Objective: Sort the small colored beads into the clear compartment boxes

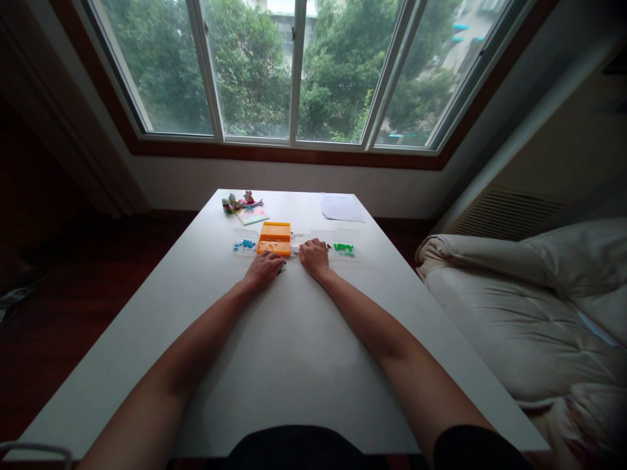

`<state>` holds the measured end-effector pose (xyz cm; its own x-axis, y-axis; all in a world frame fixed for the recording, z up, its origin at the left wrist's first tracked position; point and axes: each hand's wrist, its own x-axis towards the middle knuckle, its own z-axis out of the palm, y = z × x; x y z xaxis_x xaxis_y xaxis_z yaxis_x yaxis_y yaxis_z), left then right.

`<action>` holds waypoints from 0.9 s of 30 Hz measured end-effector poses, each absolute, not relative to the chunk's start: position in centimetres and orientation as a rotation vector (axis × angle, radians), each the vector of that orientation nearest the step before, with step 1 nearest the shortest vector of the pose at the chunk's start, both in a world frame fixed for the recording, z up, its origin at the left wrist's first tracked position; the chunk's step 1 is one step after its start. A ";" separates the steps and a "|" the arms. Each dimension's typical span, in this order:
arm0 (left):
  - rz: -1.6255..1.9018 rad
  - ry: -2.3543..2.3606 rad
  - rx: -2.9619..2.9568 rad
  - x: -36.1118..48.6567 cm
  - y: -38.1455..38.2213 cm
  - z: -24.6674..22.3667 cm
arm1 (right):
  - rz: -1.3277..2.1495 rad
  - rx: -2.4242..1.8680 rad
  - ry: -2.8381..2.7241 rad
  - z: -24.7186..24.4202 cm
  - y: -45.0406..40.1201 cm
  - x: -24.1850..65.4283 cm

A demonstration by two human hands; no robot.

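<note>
My left hand rests low on the white table, its fingers stretched toward the right at the near edge of an open orange case. Just by its fingertips lie several small dark and bluish pieces. Curled fingers of my right hand reach down over a clear plastic tray; whatever they grip is hidden. Small blue pieces sit in a clear compartment left of the case. Green pieces fill part of another, right of my right hand. A few tiny orange pieces show inside the case.
Toy figures stand at the table's far left, beside a pastel-coloured card. White paper sheets lie at the far right. Beyond the table is a window; a pale sofa stands along the right side.
</note>
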<state>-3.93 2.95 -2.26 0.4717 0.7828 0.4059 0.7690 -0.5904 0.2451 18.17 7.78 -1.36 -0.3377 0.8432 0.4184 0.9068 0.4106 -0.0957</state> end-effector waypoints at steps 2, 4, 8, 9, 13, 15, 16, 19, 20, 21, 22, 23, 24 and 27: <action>0.769 1.417 2.657 -3.9 2.9 -2.2 | -0.226 -1.488 -2.266 -1.5 7.9 18.1; 0.773 1.423 2.643 -4.0 2.8 -2.1 | -0.220 -1.485 -2.258 -1.7 7.9 18.0; 0.769 1.420 2.641 -3.9 2.8 -2.1 | -0.200 -1.486 -2.244 -2.0 7.9 18.0; 0.765 1.420 2.644 -3.9 2.8 -2.1 | -0.190 -1.485 -2.245 -2.0 7.9 18.0; 0.778 1.429 2.650 -3.9 2.8 -2.2 | -0.137 -1.483 -2.232 -2.0 7.9 18.0; 0.792 1.436 2.644 -3.9 2.8 -2.2 | -0.121 -1.488 -2.221 -2.0 7.9 18.0; 0.794 1.441 2.641 -3.9 2.8 -2.2 | -0.119 -1.490 -2.218 -2.0 7.9 18.0; 0.794 1.458 2.631 -3.8 2.8 -2.2 | -0.135 -1.485 -2.220 -2.0 7.9 18.0; 0.799 1.462 2.627 -3.8 2.8 -2.2 | -0.143 -1.478 -2.220 -2.0 7.9 18.0; 0.805 1.465 2.623 -3.8 2.8 -2.2 | -0.150 -1.469 -2.220 -2.0 8.0 18.0; 0.809 1.464 2.622 -3.8 2.8 -2.2 | -0.154 -1.462 -2.220 -2.0 8.0 18.0; 0.812 1.463 2.623 -3.8 2.8 -2.2 | -0.156 -1.457 -2.220 -2.0 8.0 18.0; 0.814 1.462 2.625 -3.8 2.9 -2.2 | -0.153 -1.452 -2.222 -2.0 8.0 18.0; 0.817 1.454 2.637 -3.9 2.9 -2.3 | -0.118 -1.445 -2.232 -2.0 8.0 18.0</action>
<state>-3.87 2.92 -2.30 0.4288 0.7931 0.4326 0.7821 -0.5655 0.2618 18.02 8.02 -2.03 -0.3305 0.8389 0.4324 0.8797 0.4398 -0.1809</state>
